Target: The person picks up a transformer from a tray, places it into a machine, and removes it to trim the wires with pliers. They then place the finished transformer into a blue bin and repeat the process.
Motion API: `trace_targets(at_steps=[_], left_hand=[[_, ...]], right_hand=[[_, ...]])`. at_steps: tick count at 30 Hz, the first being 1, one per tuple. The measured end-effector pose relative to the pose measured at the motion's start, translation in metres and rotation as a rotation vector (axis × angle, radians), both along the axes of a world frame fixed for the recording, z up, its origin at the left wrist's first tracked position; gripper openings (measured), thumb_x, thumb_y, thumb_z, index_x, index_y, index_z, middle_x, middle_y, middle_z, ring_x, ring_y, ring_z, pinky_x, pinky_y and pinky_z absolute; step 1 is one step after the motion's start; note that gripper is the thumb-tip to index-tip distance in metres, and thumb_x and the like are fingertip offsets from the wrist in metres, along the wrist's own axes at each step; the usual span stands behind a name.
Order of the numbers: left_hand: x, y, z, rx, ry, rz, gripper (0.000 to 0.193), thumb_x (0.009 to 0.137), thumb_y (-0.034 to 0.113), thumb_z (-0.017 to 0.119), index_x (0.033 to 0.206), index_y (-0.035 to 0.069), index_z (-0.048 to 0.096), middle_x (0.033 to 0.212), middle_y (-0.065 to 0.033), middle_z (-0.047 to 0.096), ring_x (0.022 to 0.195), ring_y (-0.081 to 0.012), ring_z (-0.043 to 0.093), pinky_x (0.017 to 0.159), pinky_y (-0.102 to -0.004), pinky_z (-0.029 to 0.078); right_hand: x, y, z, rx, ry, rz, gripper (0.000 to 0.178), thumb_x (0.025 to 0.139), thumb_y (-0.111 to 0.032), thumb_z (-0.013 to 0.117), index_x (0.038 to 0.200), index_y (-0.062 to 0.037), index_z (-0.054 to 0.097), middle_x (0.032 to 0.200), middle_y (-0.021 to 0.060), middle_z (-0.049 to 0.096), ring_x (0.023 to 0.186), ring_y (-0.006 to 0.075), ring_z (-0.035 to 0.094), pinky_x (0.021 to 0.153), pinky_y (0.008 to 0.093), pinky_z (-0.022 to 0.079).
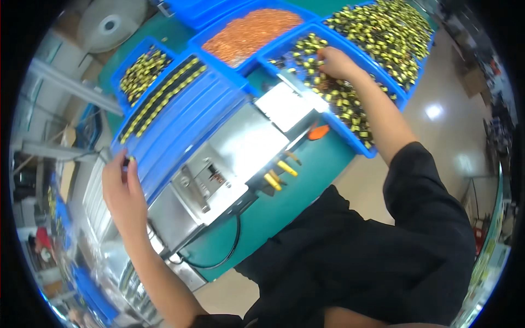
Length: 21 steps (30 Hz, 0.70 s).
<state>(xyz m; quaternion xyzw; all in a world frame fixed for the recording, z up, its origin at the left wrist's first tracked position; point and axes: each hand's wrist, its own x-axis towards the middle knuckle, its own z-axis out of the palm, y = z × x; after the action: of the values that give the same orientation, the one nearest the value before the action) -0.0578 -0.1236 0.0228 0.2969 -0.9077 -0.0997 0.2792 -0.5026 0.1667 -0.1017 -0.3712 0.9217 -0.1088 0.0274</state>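
Observation:
My left hand (121, 183) is at the left end of a blue ribbed tray (180, 131), with thumb and fingers pinched around a small dark part with a hint of yellow (130, 159). Neat rows of small yellow-and-black parts (164, 97) line the far side of that tray. Over on the right, my right hand (338, 64) reaches down into a blue bin (402, 101) of loose yellow-and-black parts (350, 109). Its fingers are drawn together among them, and what they hold, if anything, cannot be made out.
A metal fixture (240, 147) with a black cable (236, 240) stands between my arms. Yellow-handled pliers (279, 175) and an orange tool (318, 132) lie by its near edge. Further bins hold copper-coloured pieces (249, 34) and more yellow-and-black parts (385, 33).

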Motion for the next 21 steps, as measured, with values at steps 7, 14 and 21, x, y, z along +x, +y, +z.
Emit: trace_targets(at_steps=[7, 14, 21], left_hand=[[-0.003, -0.107, -0.027, 0.152, -0.106, 0.12, 0.034, 0.086, 0.011, 0.067, 0.118, 0.002, 0.067, 0.097, -0.0145, 0.068, 0.086, -0.0239, 0.066, 0.079, -0.0347, 0.051], [-0.032, -0.111, -0.042, 0.294, -0.106, -0.013, 0.033, 0.085, 0.011, 0.068, 0.116, 0.001, 0.068, 0.098, -0.0132, 0.07, 0.085, -0.0199, 0.066, 0.08, -0.033, 0.051], [-0.023, -0.12, -0.051, 0.368, -0.109, -0.068, 0.038, 0.09, 0.016, 0.067, 0.125, 0.002, 0.063, 0.105, -0.0103, 0.069, 0.091, -0.0156, 0.062, 0.084, -0.0295, 0.049]], right_hand=[[0.011, -0.016, 0.009, -0.456, -0.367, -0.091, 0.039, 0.08, -0.005, 0.07, 0.119, -0.0078, 0.064, 0.104, 0.0061, 0.064, 0.095, 0.017, 0.06, 0.085, 0.0324, 0.049], [0.021, -0.009, 0.023, -0.784, -0.622, -0.084, 0.036, 0.088, -0.011, 0.068, 0.123, -0.0064, 0.065, 0.108, 0.006, 0.063, 0.096, 0.0151, 0.06, 0.088, 0.031, 0.047], [0.069, -0.015, 0.069, -1.02, -0.741, 0.146, 0.037, 0.087, -0.008, 0.069, 0.123, -0.0017, 0.061, 0.117, 0.0061, 0.065, 0.105, 0.0159, 0.061, 0.094, 0.0308, 0.048]])
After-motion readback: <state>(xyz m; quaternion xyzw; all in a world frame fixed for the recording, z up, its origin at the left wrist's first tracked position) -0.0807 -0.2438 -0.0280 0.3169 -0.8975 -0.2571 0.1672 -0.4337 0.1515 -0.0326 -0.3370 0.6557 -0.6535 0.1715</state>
